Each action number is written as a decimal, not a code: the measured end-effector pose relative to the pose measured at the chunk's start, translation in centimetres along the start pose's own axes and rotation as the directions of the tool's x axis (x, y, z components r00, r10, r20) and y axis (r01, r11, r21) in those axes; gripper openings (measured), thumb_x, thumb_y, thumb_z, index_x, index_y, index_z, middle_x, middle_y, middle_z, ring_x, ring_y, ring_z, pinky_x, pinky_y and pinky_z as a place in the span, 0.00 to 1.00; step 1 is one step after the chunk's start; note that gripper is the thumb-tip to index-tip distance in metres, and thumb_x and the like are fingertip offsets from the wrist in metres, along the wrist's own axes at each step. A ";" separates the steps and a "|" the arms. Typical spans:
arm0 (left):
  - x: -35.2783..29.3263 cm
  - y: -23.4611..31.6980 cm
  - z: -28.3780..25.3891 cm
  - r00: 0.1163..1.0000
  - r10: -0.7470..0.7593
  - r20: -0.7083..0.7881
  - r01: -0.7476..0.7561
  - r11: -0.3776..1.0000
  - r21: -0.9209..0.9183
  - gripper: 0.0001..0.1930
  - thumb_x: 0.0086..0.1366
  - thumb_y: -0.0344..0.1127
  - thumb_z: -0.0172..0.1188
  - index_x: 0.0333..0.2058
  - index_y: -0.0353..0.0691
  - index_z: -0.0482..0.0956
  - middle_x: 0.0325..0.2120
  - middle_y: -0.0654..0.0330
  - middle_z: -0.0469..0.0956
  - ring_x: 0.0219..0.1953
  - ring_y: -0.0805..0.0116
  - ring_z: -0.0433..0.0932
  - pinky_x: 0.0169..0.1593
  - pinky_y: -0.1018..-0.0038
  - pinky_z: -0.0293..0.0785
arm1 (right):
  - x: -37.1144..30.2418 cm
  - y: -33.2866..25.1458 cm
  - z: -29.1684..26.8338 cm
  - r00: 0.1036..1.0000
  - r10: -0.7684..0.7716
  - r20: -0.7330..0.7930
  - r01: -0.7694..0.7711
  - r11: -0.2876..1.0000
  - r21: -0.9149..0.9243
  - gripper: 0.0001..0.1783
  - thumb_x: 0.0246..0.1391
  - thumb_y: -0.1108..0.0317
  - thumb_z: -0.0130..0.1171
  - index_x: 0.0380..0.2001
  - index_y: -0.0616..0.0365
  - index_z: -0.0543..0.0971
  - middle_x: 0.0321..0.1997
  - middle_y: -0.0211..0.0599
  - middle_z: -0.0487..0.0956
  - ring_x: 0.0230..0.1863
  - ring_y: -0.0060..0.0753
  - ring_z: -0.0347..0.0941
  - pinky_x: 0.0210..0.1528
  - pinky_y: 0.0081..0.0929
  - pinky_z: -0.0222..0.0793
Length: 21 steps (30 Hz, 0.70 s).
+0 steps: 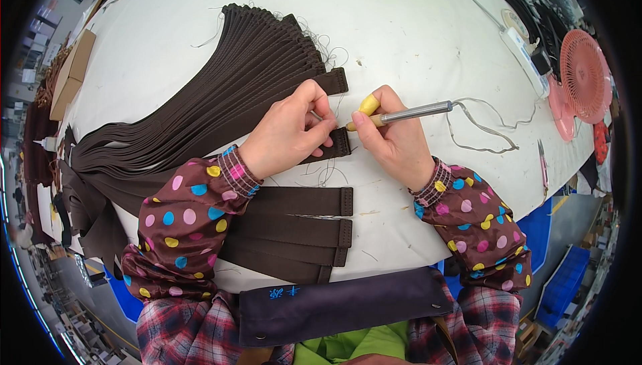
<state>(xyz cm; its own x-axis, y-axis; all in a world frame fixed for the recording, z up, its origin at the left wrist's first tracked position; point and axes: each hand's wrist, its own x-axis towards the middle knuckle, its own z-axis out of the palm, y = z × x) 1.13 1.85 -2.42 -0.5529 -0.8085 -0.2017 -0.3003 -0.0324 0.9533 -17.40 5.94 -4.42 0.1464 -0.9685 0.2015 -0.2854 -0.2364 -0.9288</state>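
Note:
My left hand (pixel 294 124) is closed in a pinch above the end of a dark brown fabric strap (pixel 339 143). What its fingertips hold, perhaps a loose thread, is too fine to make out. My right hand (pixel 394 134) grips a pen-like corded tool (pixel 418 111) with a silver rear and a tan front. The tool's tip is at the strap end, close to my left fingertips. A yellow cover (pixel 368 103) sits on a right fingertip. Beyond my left hand fans a thick stack of brown straps (pixel 221 87), with loose threads at their ends.
Several straps (pixel 294 231) lie nearer me, ends to the right. A thin cord (pixel 498 121) loops across the white table (pixel 414 44). At the right are a white power strip (pixel 527 61), a pink fan (pixel 584 77) and small snips (pixel 543 164). A cardboard box (pixel 73 74) stands far left.

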 end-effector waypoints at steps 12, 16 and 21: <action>0.0 0.0 -0.1 1.000 -0.003 0.006 0.003 1.000 -0.008 0.09 0.63 0.28 0.54 0.33 0.36 0.61 0.27 0.61 0.72 0.28 0.76 0.79 0.25 0.80 0.77 | 0.0 -0.1 0.1 1.000 -0.006 -0.003 0.006 1.000 -0.002 0.11 0.56 0.68 0.55 0.28 0.60 0.65 0.16 0.30 0.69 0.17 0.18 0.63 0.19 0.20 0.57; -0.1 0.0 -0.1 1.000 0.001 0.002 -0.001 1.000 -0.007 0.09 0.63 0.28 0.53 0.33 0.36 0.61 0.27 0.61 0.72 0.28 0.76 0.78 0.25 0.80 0.77 | -0.1 -0.1 0.1 1.000 -0.018 0.006 0.018 1.000 0.014 0.10 0.56 0.68 0.55 0.28 0.60 0.66 0.16 0.30 0.69 0.17 0.19 0.63 0.19 0.21 0.57; -0.1 -0.1 -0.1 1.000 -0.001 0.001 0.001 1.000 -0.004 0.09 0.63 0.28 0.53 0.33 0.35 0.61 0.27 0.61 0.71 0.28 0.76 0.78 0.25 0.80 0.78 | 0.0 -0.1 0.2 0.999 -0.029 0.014 0.029 1.000 0.003 0.10 0.56 0.69 0.56 0.27 0.60 0.66 0.16 0.30 0.69 0.17 0.20 0.63 0.19 0.21 0.57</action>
<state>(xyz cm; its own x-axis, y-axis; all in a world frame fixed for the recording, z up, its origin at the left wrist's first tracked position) 1.26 1.88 -2.44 -0.5533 -0.8078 -0.2033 -0.2981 -0.0359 0.9539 -17.17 5.99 -4.41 0.1676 -0.9600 0.2244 -0.2785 -0.2644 -0.9233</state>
